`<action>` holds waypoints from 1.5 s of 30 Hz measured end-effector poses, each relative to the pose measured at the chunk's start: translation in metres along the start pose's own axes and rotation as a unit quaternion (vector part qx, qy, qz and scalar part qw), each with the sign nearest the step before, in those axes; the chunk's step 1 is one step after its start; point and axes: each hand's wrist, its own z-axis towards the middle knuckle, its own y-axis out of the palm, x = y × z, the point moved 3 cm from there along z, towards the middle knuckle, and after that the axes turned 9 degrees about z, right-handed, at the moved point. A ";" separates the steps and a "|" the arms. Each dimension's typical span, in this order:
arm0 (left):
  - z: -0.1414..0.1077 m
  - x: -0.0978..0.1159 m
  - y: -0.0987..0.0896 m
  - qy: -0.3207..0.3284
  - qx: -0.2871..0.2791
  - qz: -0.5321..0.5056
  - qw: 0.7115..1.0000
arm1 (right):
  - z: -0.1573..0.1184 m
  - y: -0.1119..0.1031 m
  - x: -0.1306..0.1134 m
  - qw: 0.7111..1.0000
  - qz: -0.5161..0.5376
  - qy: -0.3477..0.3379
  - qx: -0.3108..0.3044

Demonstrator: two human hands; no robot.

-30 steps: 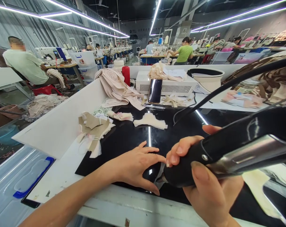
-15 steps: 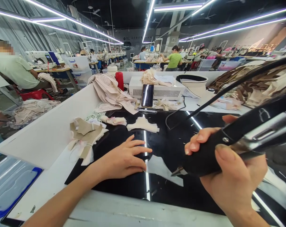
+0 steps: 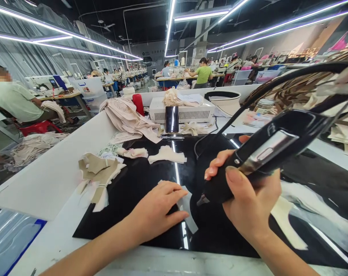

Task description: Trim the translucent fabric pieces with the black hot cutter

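One thin whitish fabric strip lies partly hidden by the left hand, fingers parted. Right of the strip, the right hand grips a bulky black handheld tool; beyond the strip, a cream fabric piece and upright black phone.

"What lay around the sheet on the worktop?"

"The left hand was at nine o'clock, overlapping it; the bundle lay at ten."

"And at twelve?"

"The phone stood before the box."

"Towards two?"

"The tool, in the right hand, with a fabric piece lying at three."
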 end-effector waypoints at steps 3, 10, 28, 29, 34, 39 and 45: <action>0.002 0.006 0.005 -0.021 -0.024 -0.014 0.999 | 0.003 0.004 0.007 1.000 0.015 -0.002 -0.001; 0.007 0.006 0.017 -0.042 -0.025 -0.022 0.999 | 0.002 0.008 0.019 1.000 0.027 0.001 -0.016; 0.005 0.007 0.017 -0.047 -0.063 -0.028 0.997 | -0.002 0.005 0.019 1.000 0.014 0.010 -0.011; 0.006 0.007 0.017 -0.047 -0.063 -0.028 0.996 | -0.003 0.005 0.018 1.000 0.018 0.013 -0.009; 0.005 0.009 0.016 -0.042 -0.060 -0.027 0.997 | -0.010 0.005 0.013 0.999 0.034 0.029 -0.015; 0.006 0.008 0.016 -0.035 -0.052 -0.033 0.997 | -0.013 0.008 0.012 0.999 0.041 0.024 -0.024; 0.006 0.007 0.015 -0.038 -0.059 -0.028 0.997 | -0.014 0.006 0.009 0.999 0.030 0.041 -0.017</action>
